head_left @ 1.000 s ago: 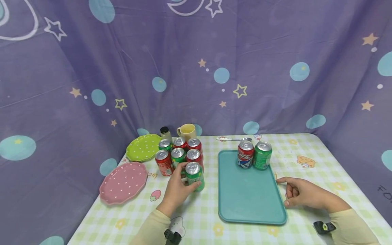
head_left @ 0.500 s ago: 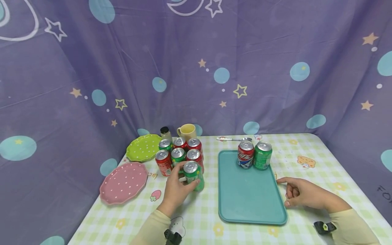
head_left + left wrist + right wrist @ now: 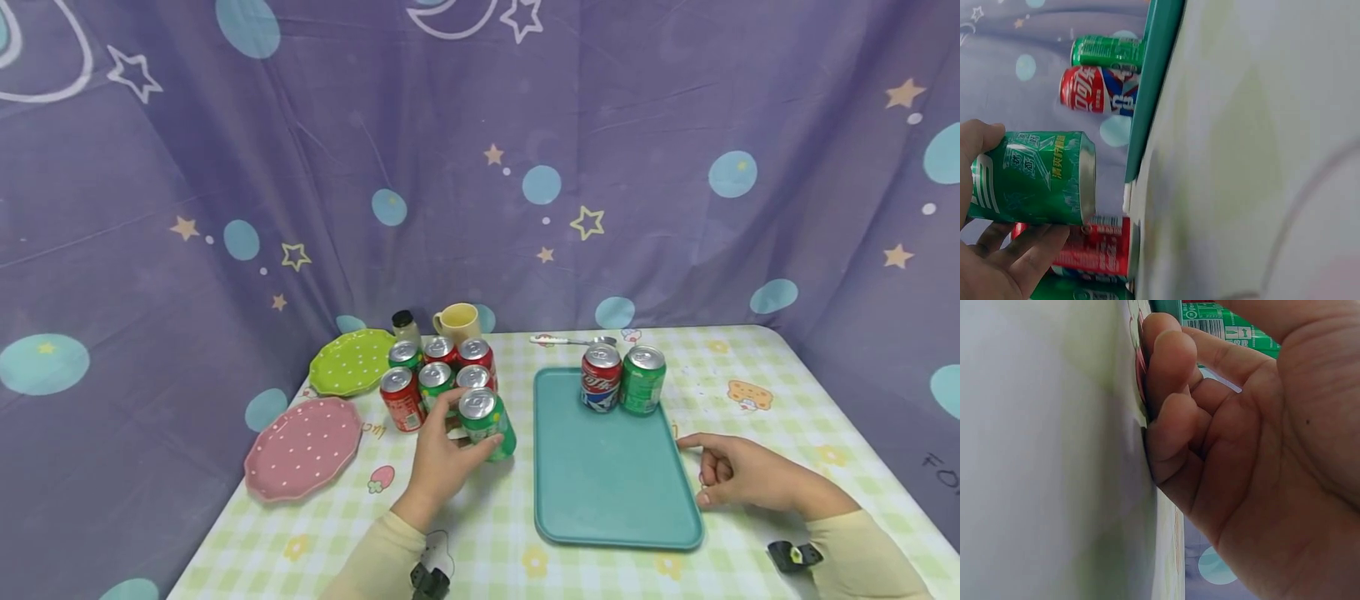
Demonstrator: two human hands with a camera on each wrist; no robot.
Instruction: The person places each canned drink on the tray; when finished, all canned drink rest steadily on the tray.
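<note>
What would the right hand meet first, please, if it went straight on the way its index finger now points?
Most likely the side rim of the teal tray. The index finger of the right hand ends at that rim in the head view, though whether they touch is unclear.

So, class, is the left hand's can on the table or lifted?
Lifted: in the left wrist view, backdrop shows between the held green can and the table.

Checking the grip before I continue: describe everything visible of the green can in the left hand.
The green can looks metallic, with silver ends and white and yellow print. Tilted and clear of the tablecloth, it is left of the teal tray. The left hand grips it between thumb and fingers. Whether it is opened cannot be told.
</note>
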